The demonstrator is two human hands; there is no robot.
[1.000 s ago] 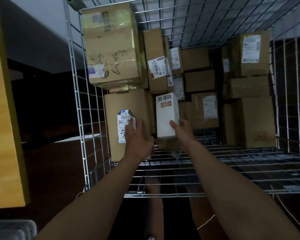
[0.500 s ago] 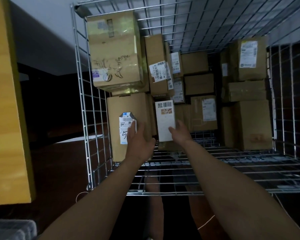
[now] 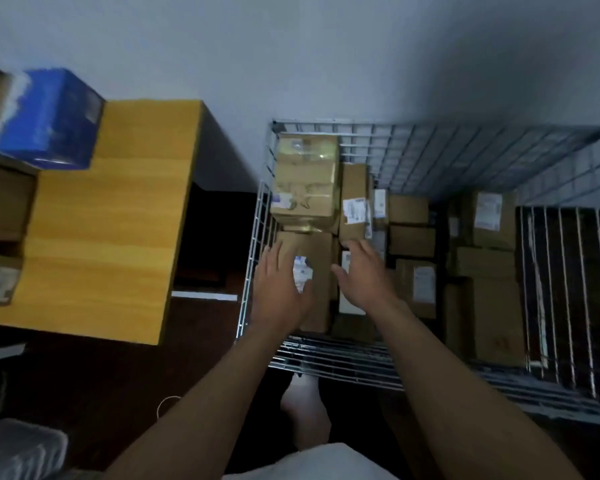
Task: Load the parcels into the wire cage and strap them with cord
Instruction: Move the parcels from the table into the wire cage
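Observation:
The wire cage (image 3: pixel 257 244) stands against the wall, holding several stacked cardboard parcels. My left hand (image 3: pixel 278 289) hovers with spread fingers in front of the tall brown parcel (image 3: pixel 317 271) at the cage's left side. My right hand (image 3: pixel 364 275) is open too, in front of the white box (image 3: pixel 349 303) that stands beside that parcel; neither hand grips anything. A large taped parcel (image 3: pixel 305 181) sits on top at the left. A thin white cord (image 3: pixel 165 403) lies on the dark floor near my left arm.
A yellow wooden table (image 3: pixel 111 216) stands left of the cage, with a blue box (image 3: pixel 49 119) and other boxes on it. More parcels (image 3: pixel 492 289) fill the cage's right side. My bare foot (image 3: pixel 305 410) is on the dark floor below.
My view has tilted up and back, showing the table and wall. Both hands have let go of the tall parcel and the white box and pulled back, fingers spread.

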